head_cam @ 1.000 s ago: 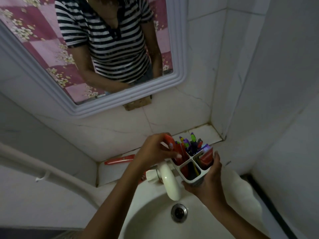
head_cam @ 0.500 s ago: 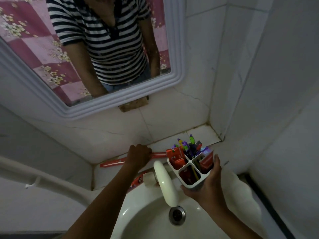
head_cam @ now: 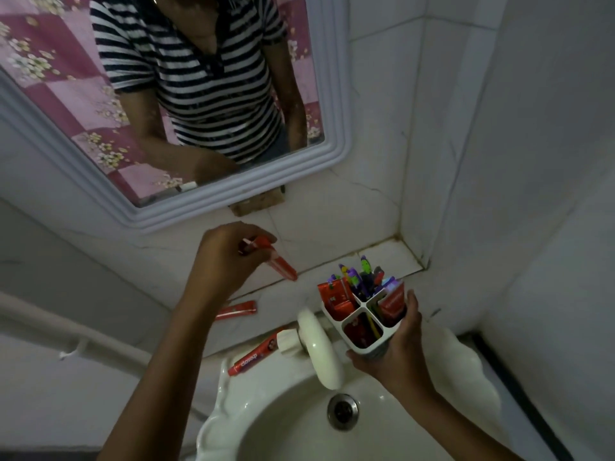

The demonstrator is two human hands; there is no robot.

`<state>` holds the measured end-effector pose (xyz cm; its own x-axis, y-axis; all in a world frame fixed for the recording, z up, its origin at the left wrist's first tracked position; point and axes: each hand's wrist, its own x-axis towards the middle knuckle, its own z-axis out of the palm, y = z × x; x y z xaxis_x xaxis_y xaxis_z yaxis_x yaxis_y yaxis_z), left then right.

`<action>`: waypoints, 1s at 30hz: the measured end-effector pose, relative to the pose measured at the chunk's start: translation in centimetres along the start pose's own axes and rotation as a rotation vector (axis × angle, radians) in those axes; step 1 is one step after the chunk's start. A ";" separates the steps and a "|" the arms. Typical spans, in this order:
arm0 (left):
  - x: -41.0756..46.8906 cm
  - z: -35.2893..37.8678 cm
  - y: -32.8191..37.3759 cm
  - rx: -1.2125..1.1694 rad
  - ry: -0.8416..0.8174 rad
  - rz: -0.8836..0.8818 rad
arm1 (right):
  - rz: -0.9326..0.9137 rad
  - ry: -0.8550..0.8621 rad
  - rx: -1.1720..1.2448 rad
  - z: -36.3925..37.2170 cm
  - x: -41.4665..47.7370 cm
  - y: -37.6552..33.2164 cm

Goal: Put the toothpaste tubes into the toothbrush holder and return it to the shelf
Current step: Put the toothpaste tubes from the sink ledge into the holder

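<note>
Left hand (head_cam: 229, 257) pinches a red toothpaste tube (head_cam: 278, 264) aloft; right hand (head_cam: 397, 344) cups the white four-compartment plastic holder (head_cam: 361, 314) beneath, ready for it.

Red toothpaste tubes (head_cam: 278, 262), white holder (head_cam: 357, 316), purple-green toothbrushes (head_cam: 354, 277), white sink (head_cam: 233, 424)

Open shelf (head_cam: 382, 257) corner behind the toothbrush holder (head_cam: 366, 314); white faucet (head_cam: 319, 347) crowding its left side.

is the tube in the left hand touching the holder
Apart. The head view shows bare wall and shelf between the tube in the left hand and the holder.
</note>
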<state>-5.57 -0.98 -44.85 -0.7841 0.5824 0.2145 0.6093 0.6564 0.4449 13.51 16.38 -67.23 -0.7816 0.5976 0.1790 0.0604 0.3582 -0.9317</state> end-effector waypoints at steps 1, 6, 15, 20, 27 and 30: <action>-0.3 -0.4 0.9 -0.006 -0.012 0.017 | -0.007 -0.002 -0.003 -0.1 0.0 -0.1; -0.8 1.0 4.4 -0.051 -0.142 0.065 | -0.014 -0.019 -0.018 -0.3 0.1 -0.5; 0.0 10.4 4.9 0.346 -0.504 0.073 | -0.007 -0.014 -0.033 -0.1 0.3 -0.2; 1.6 9.5 3.7 0.253 -0.491 0.045 | -0.009 -0.016 -0.035 -0.2 0.3 0.0; -4.1 8.2 -7.7 0.312 -0.470 -0.275 | 0.018 -0.019 0.001 0.0 0.4 0.8; -8.0 11.3 -10.5 0.429 -0.634 -0.353 | 0.013 -0.025 0.003 0.2 0.3 1.1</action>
<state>-4.37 -7.05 -61.06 -0.8003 0.3837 -0.4607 0.4332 0.9013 -0.0019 13.25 16.80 -68.23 -0.7959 0.5841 0.1593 0.0685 0.3482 -0.9349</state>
